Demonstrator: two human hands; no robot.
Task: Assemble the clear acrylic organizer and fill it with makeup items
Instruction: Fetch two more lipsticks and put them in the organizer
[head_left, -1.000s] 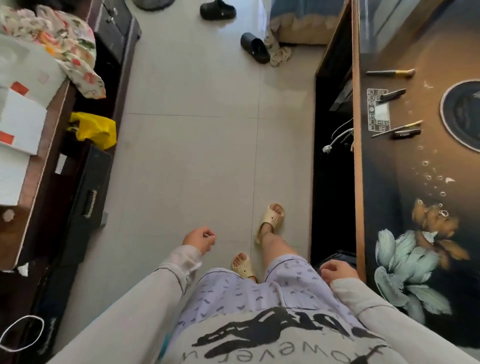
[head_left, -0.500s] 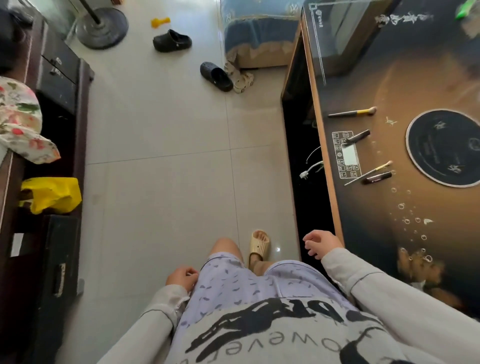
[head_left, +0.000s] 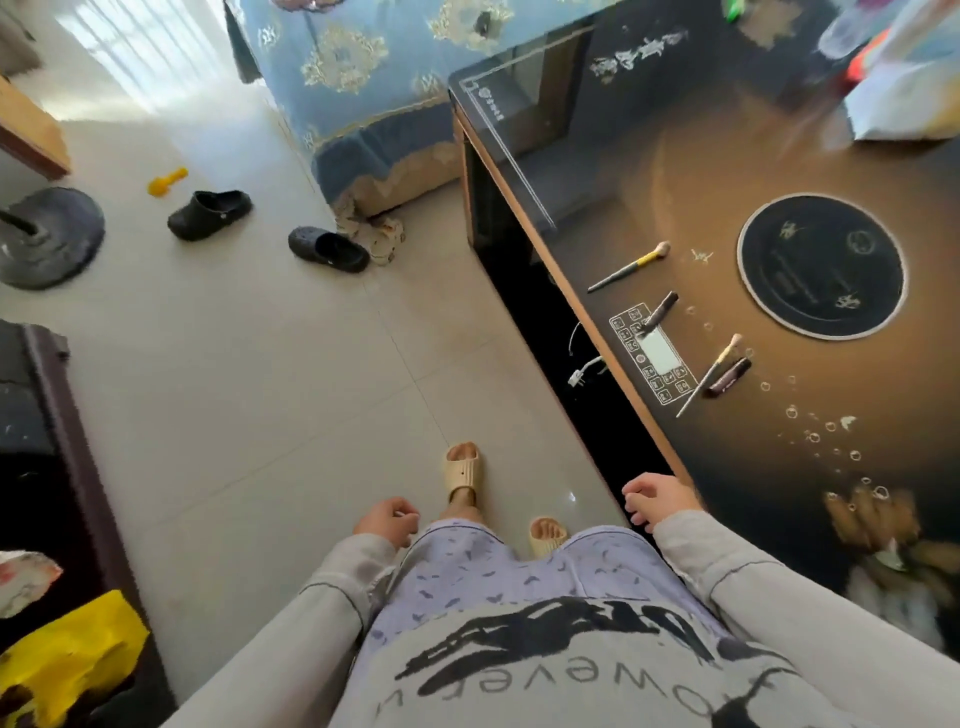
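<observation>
standing beside table (head_left: 649, 171), hands (head_left: 387, 522) empty.

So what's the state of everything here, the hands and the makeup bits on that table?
Left hand: loosely curled, empty.
Right hand: loosely curled, empty, by the table edge.
Yellow-handled brush: lying flat, untouched.
Dark brush: lying across the control panel.
Thin brush: lying flat.
Dark tube: lying beside the thin brush.
Acrylic organizer: not in view.

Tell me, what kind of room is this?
Probably a room in someone's home, likely a living room. Black clogs lie on the tiled floor, a patterned blue cover drapes furniture, and makeup brushes rest on a glass-topped table.
</observation>
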